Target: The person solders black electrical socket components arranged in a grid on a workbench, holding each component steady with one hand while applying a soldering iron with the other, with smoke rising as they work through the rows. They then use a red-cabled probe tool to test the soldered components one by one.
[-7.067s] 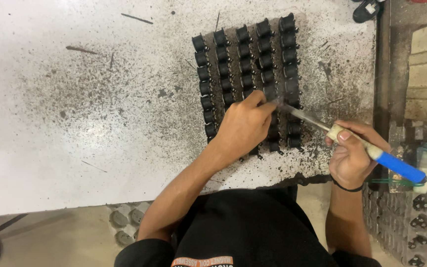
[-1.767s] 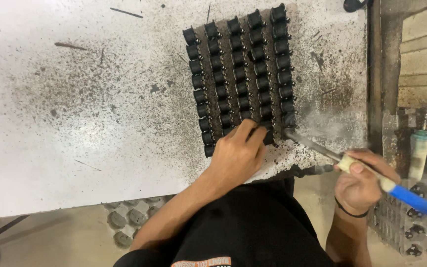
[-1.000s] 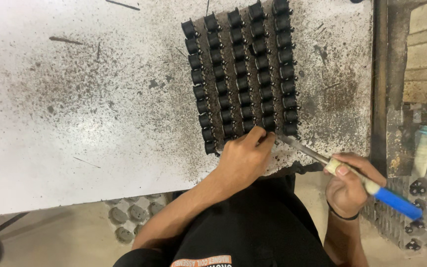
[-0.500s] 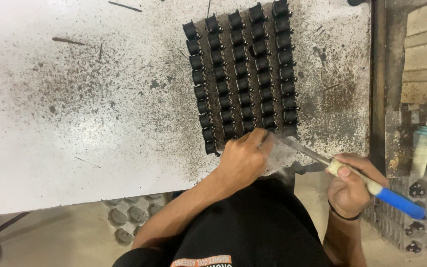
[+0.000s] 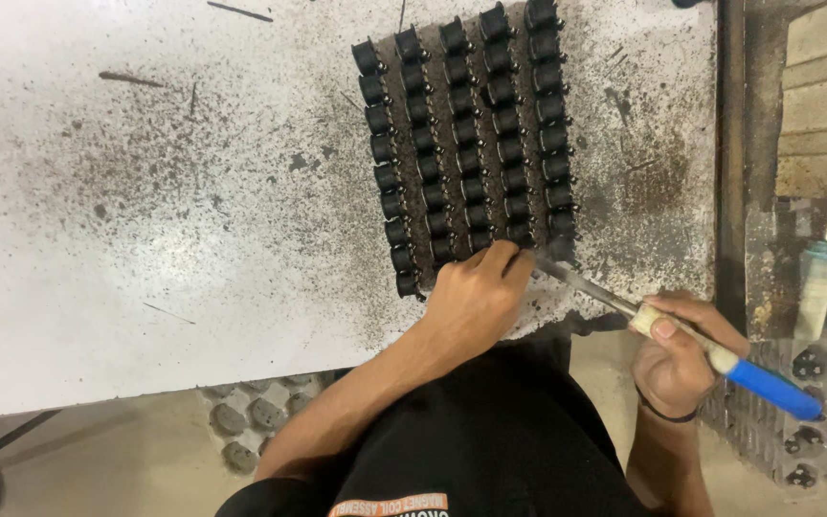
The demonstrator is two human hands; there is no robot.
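A block of small black parts (image 5: 466,144), laid in several rows, sits on the stained white table (image 5: 145,191). My left hand (image 5: 476,297) rests on the near edge of that block, fingers curled over the last row. My right hand (image 5: 681,349) grips a long tool with a metal shaft and a blue handle (image 5: 768,388). The tool's tip (image 5: 547,263) touches the near right corner of the block, right beside my left fingertips.
A dark upright post (image 5: 729,153) borders the table on the right. Beyond it stand pale tubes (image 5: 815,287) and a tray with black parts (image 5: 825,402). A moulded grey tray (image 5: 251,421) lies under the table's front edge.
Over the last seconds my left hand and the tool tip have moved from the middle of the block down to its near edge. In the last half second they hardly shift.
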